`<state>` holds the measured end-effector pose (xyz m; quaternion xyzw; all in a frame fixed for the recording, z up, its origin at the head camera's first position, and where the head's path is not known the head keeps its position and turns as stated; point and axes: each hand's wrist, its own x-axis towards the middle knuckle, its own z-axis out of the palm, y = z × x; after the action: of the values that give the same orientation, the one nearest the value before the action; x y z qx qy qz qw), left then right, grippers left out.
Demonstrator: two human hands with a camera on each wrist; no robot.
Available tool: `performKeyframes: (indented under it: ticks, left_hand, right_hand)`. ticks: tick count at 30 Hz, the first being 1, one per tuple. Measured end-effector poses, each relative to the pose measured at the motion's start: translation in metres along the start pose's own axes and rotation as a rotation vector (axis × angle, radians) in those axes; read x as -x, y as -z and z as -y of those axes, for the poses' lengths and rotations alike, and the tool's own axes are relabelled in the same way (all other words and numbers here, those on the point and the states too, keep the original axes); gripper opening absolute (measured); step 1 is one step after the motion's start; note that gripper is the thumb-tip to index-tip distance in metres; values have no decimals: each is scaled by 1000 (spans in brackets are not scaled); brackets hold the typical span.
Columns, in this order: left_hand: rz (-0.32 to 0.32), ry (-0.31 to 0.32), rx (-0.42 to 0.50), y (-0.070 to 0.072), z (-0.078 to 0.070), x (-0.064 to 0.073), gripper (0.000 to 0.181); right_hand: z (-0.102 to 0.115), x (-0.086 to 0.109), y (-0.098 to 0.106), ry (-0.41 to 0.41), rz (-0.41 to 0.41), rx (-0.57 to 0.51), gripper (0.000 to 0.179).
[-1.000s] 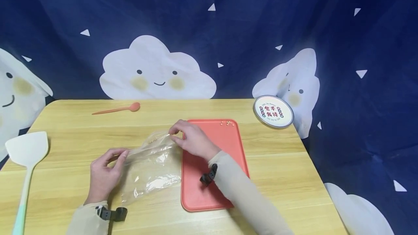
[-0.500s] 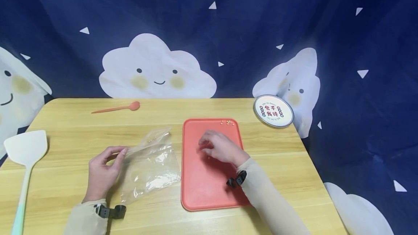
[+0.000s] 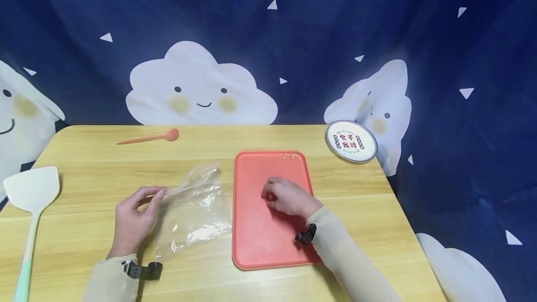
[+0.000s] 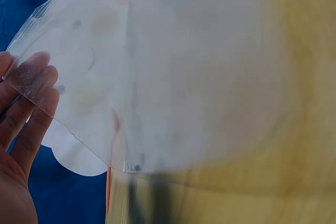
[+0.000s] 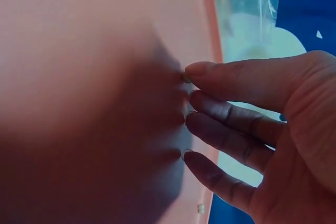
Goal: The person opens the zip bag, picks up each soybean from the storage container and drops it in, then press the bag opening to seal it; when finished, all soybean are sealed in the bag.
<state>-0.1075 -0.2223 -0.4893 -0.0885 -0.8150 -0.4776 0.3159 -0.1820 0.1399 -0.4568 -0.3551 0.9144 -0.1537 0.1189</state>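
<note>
As the head view shows, the right grip (image 3: 290, 198) has moved from the bag (image 3: 195, 218) to the adjacent tray (image 3: 256, 243); the left grip (image 3: 136, 220) still pinches the bag. Left wrist: fingers (image 4: 35, 129) show through it. Right wrist: thumb (image 5: 247, 77) touches a grain (image 5: 187, 79); whether it is pinched cannot be told.

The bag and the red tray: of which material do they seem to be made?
Bag: probably thin plastic film, glossy; the table shows through and bright highlights gleam.
Red tray: perhaps moulded plastic, mostly matte; its colour is even and its corners rounded.
</note>
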Motion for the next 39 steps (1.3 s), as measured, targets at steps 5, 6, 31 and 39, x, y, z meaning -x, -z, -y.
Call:
performKeyframes:
  ticks: [5,6,31,39]
  left_hand:
    - [6,1,-1,0,-1,0,16]
    - [9,2,-2,0,-1,1,16]
    - [1,-2,10,-4,0,1,13]
    - [-41,-29,0,-5,0,1,13]
  right_hand:
    - [-2,-2,-3,21,-10,26,12]
    - [-2,-2,-3,27,-14,28,12]
    - [25,-27,20,60,-208,-414,6]
    - [64,-59,27,171,-451,-471,8]
